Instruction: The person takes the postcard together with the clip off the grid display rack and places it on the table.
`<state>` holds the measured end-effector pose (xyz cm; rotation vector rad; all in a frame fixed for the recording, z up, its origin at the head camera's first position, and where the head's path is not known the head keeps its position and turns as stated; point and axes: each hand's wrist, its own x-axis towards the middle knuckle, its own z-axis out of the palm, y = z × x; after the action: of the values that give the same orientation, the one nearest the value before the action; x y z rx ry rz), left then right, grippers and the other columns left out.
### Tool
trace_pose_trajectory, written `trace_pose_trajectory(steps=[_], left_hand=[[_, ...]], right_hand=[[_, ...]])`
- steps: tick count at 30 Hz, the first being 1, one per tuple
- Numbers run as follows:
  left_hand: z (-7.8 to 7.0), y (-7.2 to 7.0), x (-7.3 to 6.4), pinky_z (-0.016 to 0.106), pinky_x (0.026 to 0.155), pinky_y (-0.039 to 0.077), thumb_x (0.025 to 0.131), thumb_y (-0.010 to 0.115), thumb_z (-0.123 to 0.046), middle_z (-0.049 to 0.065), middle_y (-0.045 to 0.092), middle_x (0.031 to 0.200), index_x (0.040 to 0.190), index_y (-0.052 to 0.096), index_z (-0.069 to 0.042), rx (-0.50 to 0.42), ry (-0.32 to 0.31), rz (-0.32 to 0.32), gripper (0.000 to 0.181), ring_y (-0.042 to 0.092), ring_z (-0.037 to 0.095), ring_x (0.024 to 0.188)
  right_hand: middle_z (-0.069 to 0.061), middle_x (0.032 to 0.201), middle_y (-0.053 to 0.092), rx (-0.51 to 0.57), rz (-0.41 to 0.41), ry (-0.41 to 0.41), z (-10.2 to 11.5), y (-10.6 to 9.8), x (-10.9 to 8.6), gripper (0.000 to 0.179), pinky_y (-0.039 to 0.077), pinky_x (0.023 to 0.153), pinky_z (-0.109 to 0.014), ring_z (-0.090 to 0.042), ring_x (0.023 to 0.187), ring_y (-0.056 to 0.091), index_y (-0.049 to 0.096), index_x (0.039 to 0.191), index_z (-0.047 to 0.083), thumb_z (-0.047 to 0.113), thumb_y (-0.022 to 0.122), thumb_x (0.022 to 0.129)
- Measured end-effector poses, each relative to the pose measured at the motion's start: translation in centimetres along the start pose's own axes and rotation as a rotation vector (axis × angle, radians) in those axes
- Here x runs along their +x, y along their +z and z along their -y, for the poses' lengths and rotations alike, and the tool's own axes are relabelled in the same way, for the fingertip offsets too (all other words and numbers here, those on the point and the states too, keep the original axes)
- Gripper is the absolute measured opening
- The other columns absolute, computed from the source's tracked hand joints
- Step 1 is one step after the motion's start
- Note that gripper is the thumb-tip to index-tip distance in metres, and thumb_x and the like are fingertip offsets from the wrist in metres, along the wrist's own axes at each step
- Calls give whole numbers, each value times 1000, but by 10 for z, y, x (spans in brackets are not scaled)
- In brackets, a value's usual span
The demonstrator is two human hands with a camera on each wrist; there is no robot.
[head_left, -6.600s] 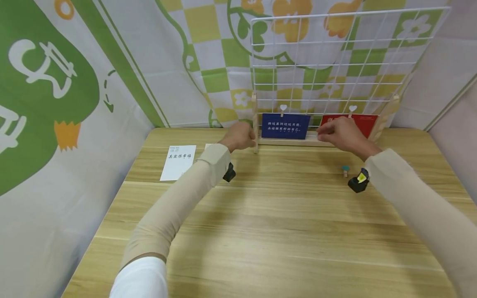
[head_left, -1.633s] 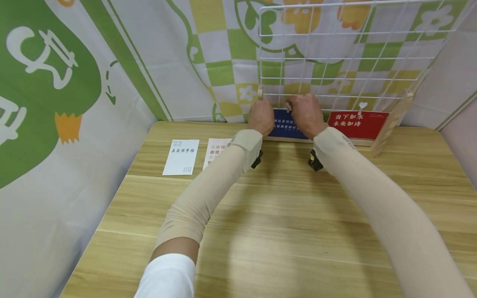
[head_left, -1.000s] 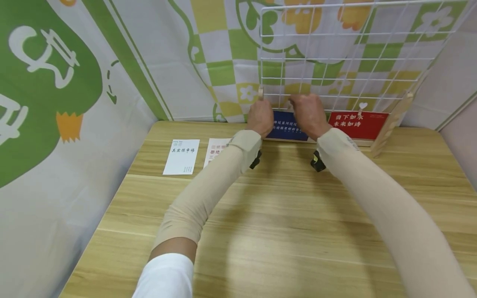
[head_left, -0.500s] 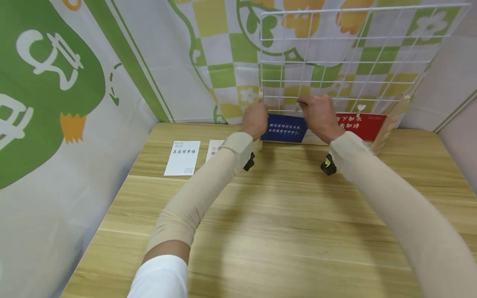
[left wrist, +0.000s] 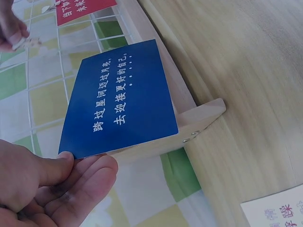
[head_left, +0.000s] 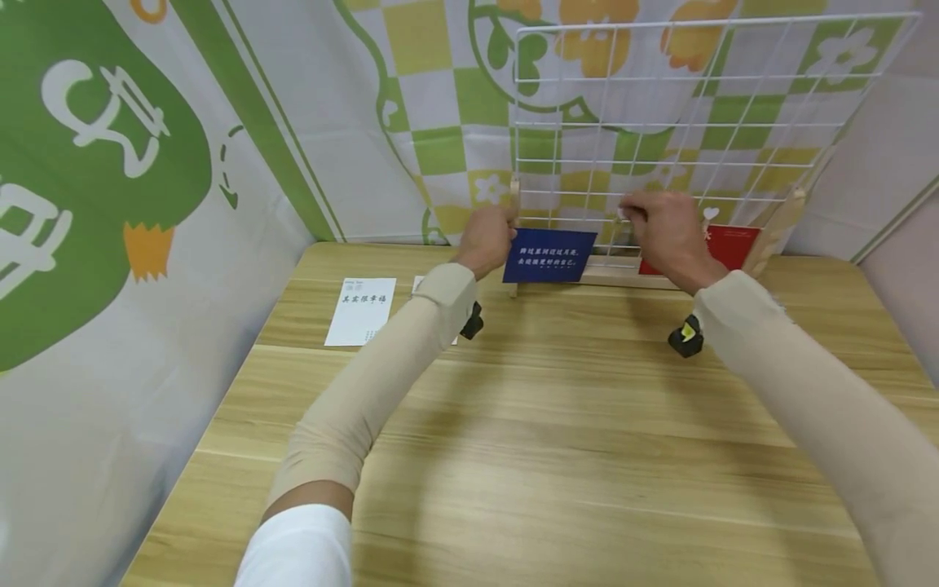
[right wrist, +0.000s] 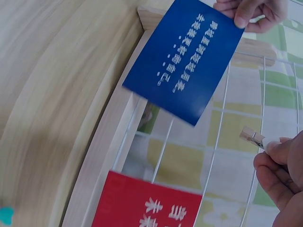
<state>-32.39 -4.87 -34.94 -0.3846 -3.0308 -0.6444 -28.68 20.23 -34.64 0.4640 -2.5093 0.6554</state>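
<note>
My left hand (head_left: 486, 240) pinches a blue card (head_left: 550, 255) with white writing by one upper corner, thumb on its face. The card hangs tilted in front of the lower left of a white wire grid (head_left: 572, 125), with no clip on it. Between thumb and fingers, my right hand (head_left: 671, 236) holds a small wooden clothespin (right wrist: 251, 136) with a white end, apart from the card. Behind that hand, a red card (head_left: 735, 247) stands against the grid. A clothespin with a white heart (head_left: 710, 214) sits at its top edge.
Wooden feet (head_left: 778, 228) and a wooden bar (head_left: 623, 280) carry the grid at the table's back edge. A white card (head_left: 361, 312) lies at the left; a second one is mostly hidden by my left wrist. A teal clip (right wrist: 6, 215) lies on the table.
The clothespin came off the blue card's top and moved right with my right hand. My left hand drew the card slightly left, off the grid, and it now tilts.
</note>
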Motion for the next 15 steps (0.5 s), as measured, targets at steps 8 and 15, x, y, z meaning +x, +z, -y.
trace_pose_trajectory(steps=[8,15], left_hand=[[4,-10,-5,35,87,55,100,52,-13,7,74,99,98,73,-6,103,52,-8,22,68,23,97],[8,-14,-8,35,87,55,101,54,-15,8,73,100,99,72,-6,46,21,7,20,66,24,97]], right_hand=[[-22,97,74,-25,-14,-21,-12,-18,-16,18,57,76,-51,-36,83,72,75,103,-1,0,59,94],[-23,92,74,-40,-44,-24,-22,-26,-25,16,54,62,-43,-36,73,71,75,100,-3,-1,60,93]])
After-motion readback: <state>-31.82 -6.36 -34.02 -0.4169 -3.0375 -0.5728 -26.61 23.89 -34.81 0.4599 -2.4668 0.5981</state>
